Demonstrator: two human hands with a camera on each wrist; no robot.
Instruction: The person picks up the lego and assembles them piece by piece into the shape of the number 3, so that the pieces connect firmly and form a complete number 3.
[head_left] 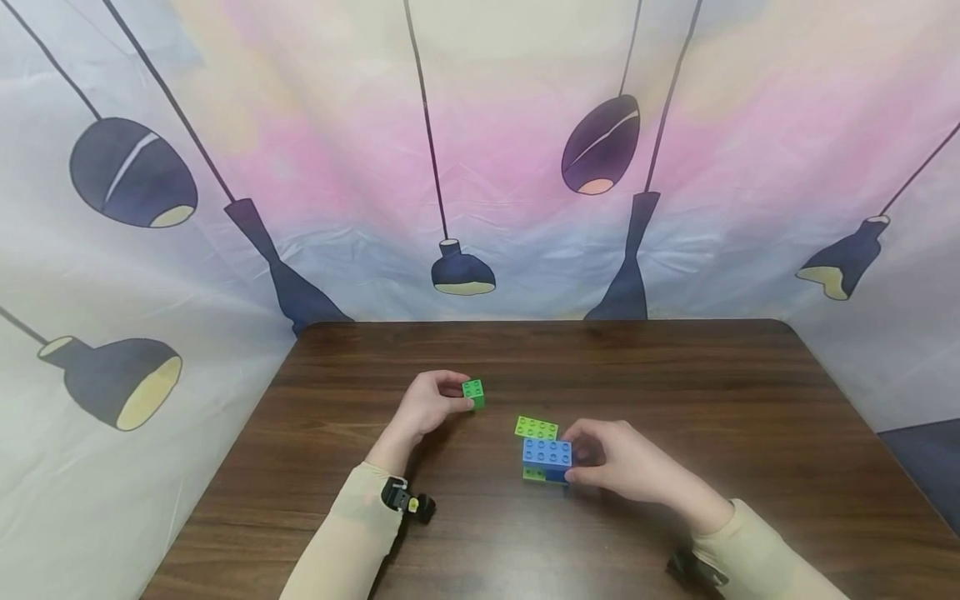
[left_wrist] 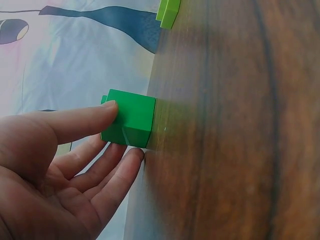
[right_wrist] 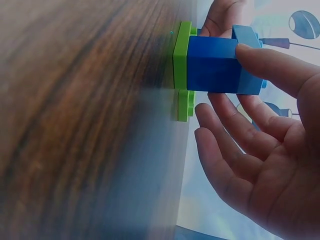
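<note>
My left hand (head_left: 427, 408) pinches a small green toy brick (head_left: 473, 393) between thumb and fingers. In the left wrist view the green brick (left_wrist: 131, 117) has its base at the tabletop. To the right, my right hand (head_left: 626, 462) grips a stack of blue bricks by its right side. A lighter blue brick (head_left: 547, 451) tops the stack, over a darker blue brick (right_wrist: 212, 64). Under them lies a flat lime green brick (right_wrist: 181, 55), partly covered. A second flat lime green brick (head_left: 536, 427) lies just behind the stack.
The brown wooden table (head_left: 337, 367) has rounded far corners. Behind it hangs a pastel cloth (head_left: 510, 167) printed with dark lamps, close to the far edge. A wrist camera (head_left: 408, 500) is strapped to the left sleeve, and another dark device (head_left: 693, 571) sits by the right sleeve.
</note>
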